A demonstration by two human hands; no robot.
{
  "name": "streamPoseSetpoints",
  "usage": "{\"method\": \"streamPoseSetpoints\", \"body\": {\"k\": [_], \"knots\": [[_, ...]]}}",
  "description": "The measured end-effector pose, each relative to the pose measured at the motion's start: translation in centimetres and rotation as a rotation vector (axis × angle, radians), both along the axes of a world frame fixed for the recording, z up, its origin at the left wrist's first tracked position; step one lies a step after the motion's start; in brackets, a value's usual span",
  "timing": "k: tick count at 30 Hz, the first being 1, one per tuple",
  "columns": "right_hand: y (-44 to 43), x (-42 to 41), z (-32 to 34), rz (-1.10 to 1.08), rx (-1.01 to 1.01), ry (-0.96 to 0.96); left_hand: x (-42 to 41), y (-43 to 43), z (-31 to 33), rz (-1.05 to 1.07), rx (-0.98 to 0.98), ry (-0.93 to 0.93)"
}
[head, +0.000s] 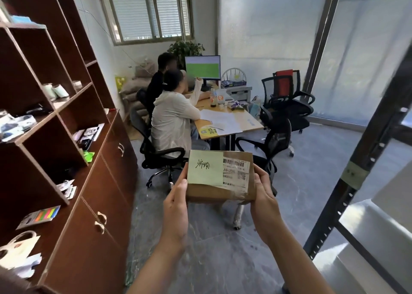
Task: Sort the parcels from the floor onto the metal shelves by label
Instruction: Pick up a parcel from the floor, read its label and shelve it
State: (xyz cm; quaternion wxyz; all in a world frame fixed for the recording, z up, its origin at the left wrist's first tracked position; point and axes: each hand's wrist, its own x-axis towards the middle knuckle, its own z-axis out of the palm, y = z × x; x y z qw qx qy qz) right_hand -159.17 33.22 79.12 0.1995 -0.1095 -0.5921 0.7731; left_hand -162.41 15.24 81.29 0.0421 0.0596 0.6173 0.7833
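Note:
I hold a small brown cardboard parcel (214, 193) up in front of me with both hands. A pale green sticky note (205, 167) with handwritten characters covers its left top, and a white barcode shipping label (236, 171) sits to the right of it. My left hand (176, 206) grips the parcel's left side, thumb on the note's edge. My right hand (264, 200) grips the right side. The dark metal shelf upright (347, 193) stands at the right, with a strip of tape on it and pale shelf boards behind.
A brown wooden cabinet (73, 160) with open cubbies and lower doors fills the left. Ahead, two people sit on office chairs at a desk (229, 124) with a monitor. More black chairs (287, 102) stand to the right. The grey floor (223, 260) lies below my arms.

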Motion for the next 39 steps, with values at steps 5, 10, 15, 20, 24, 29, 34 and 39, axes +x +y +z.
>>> {"method": "streamPoseSetpoints", "body": {"k": [5,10,15,20,24,29,34,39], "knots": [[4.6,-1.7,-0.7,-0.052,-0.01,-0.011,-2.3,4.9,-0.5,-0.029,0.027,0.017],[8.1,-1.5,-1.2,-0.13,-0.047,-0.025,-3.5,8.8,-1.8,-0.106,0.02,-0.004],[11.0,-0.9,-1.6,-0.206,-0.001,-0.059,-5.2,12.6,-2.1,-0.197,0.019,-0.017],[13.7,-0.6,-2.3,-0.342,-0.011,-0.1,-6.9,17.2,-3.8,-0.294,0.004,-0.043],[15.5,-0.6,-3.1,-0.498,0.002,-0.154,-9.0,20.8,-5.3,-0.428,-0.031,-0.073],[17.5,-1.1,-3.4,-0.643,-0.009,-0.219,-11.5,24.8,-6.2,-0.552,-0.048,-0.087],[18.8,-1.8,-4.4,-0.768,-0.064,-0.234,-12.9,27.5,-7.3,-0.684,-0.096,-0.121],[18.5,-1.9,-6.7,-0.88,-0.109,-0.26,-13.9,29.4,-7.9,-0.848,-0.131,-0.118]]}}
